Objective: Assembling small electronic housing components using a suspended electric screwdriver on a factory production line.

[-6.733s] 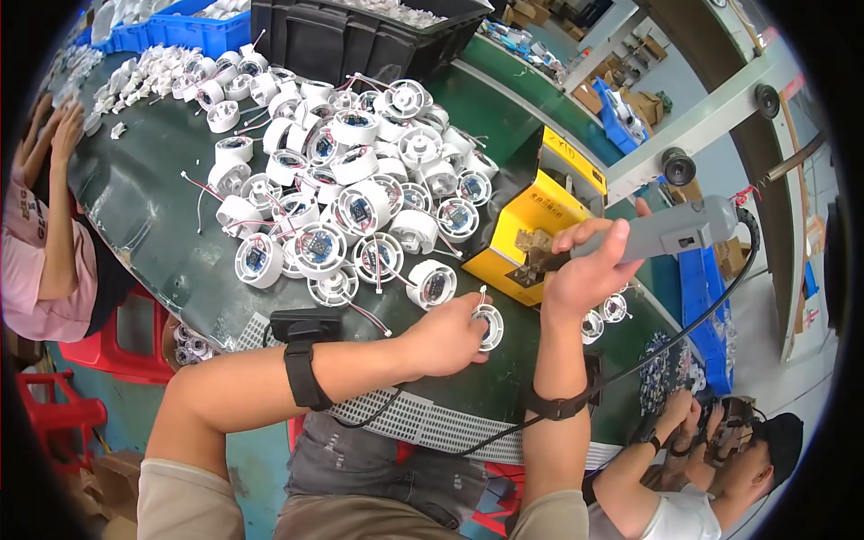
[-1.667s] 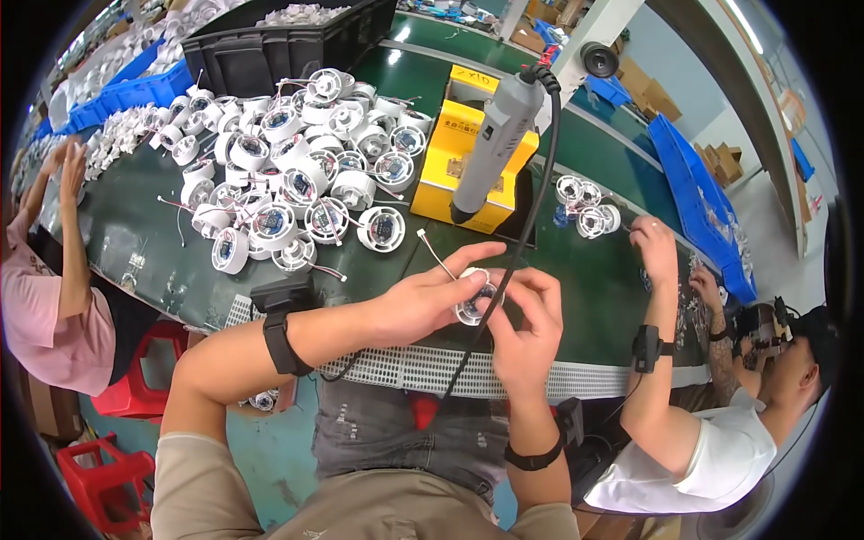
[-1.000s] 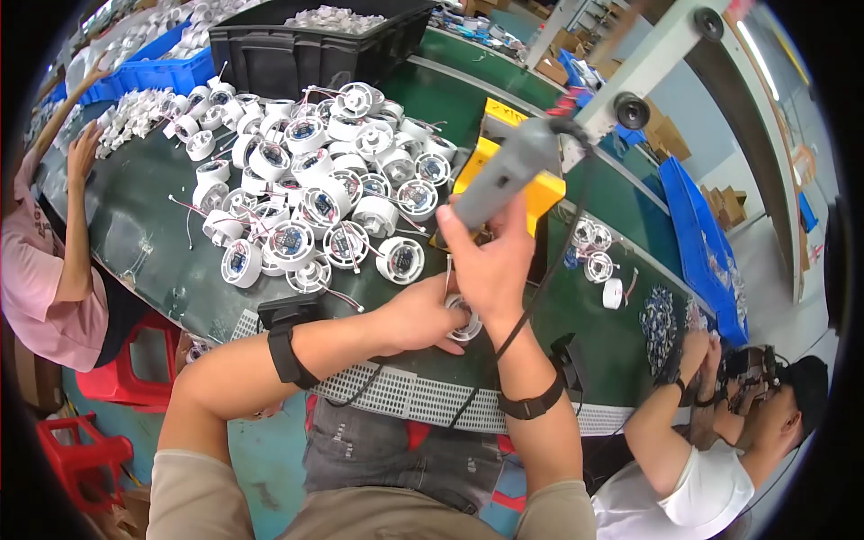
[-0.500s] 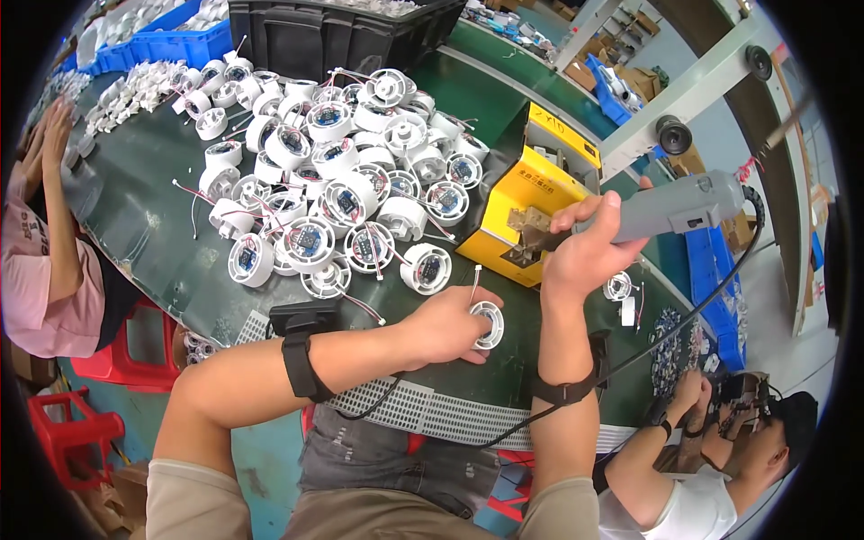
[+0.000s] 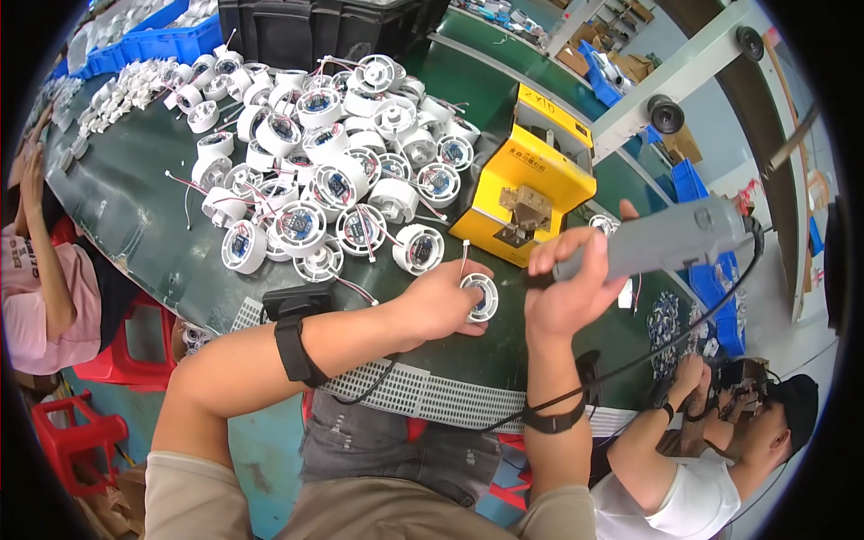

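Note:
My left hand (image 5: 443, 304) is closed round a small white round plastic housing (image 5: 483, 298), its open ribbed side facing up and a short wire (image 5: 464, 256) standing up from it. On the right, my right hand (image 5: 569, 283) grips a grey electric screwdriver (image 5: 670, 241), its dark tip end pointing left toward the housing but apart from it. The bit itself is too blurred to make out. Just beyond stands a yellow screw feeder box (image 5: 490, 193) with a metal block (image 5: 526, 209) on its front.
Many white housings (image 5: 337, 184) with circuit boards and wires lie heaped beyond my left hand. A black crate (image 5: 315, 36) and a blue bin (image 5: 175, 40) stand behind. A cable (image 5: 648, 355) trails across my right forearm. Co-workers sit at left (image 5: 58, 288) and right (image 5: 670, 468).
My right hand has drawn the screwdriver back from the feeder's metal block, bringing its tip lower and nearer the housing. My left hand still holds the housing in about the same place.

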`<act>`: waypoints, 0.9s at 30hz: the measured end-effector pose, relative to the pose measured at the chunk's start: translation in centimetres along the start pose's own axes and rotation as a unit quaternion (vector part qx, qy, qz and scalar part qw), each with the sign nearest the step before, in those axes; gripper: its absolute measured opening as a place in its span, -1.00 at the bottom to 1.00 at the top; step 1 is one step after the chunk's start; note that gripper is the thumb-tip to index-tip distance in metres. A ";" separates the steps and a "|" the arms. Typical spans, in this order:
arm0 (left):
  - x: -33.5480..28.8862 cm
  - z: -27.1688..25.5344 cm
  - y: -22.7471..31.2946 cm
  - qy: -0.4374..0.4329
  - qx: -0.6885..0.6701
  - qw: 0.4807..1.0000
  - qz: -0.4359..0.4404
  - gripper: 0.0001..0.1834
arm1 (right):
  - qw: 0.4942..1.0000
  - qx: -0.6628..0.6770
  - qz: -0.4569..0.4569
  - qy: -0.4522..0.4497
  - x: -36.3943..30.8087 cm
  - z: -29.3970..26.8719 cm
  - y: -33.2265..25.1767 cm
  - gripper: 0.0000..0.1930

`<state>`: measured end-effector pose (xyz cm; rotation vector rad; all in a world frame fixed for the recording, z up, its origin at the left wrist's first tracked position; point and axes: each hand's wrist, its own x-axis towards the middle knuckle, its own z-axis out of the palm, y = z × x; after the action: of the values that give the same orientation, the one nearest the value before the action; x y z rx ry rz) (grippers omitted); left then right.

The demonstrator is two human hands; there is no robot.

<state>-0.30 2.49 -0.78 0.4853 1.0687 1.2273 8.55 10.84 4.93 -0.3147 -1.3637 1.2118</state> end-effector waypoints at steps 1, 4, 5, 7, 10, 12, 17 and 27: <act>0.0 0.1 0.0 0.004 0.008 1.000 0.005 -0.66 | 1.000 0.007 0.009 -0.005 -0.8 -0.2 -0.4 -0.53; -0.2 0.2 0.4 0.003 0.024 1.000 -0.003 -0.69 | 0.999 0.018 0.029 -0.012 -2.3 -0.2 -0.7 -0.52; -0.1 0.2 0.3 0.003 0.031 1.000 0.004 -0.69 | 0.999 0.013 0.036 -0.014 -2.6 -0.3 -0.4 -0.51; 0.2 0.3 -0.2 0.022 0.027 0.999 0.033 -0.66 | 0.998 0.008 0.051 -0.027 -2.9 -0.4 -0.2 -0.51; 0.2 0.3 -0.6 0.023 0.031 0.999 0.035 -0.67 | 0.999 0.006 0.043 -0.032 -3.2 -0.4 -0.1 -0.50; 0.2 0.4 -0.5 0.025 0.032 0.999 0.035 -0.68 | 0.998 0.010 0.041 -0.044 -3.2 -0.4 -0.3 -0.50; 0.2 0.1 -0.5 0.032 0.047 0.998 0.037 -0.69 | 0.997 0.007 0.045 -0.057 -3.1 -0.3 0.7 -0.52; 0.5 0.3 -0.7 -0.019 0.062 0.997 0.047 -0.64 | 0.996 -0.022 0.024 -0.088 -3.9 -0.7 1.1 -0.57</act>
<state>0.27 2.77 -1.43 0.6582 1.1052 1.2326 9.51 8.54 1.68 -0.2783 -1.5433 1.2742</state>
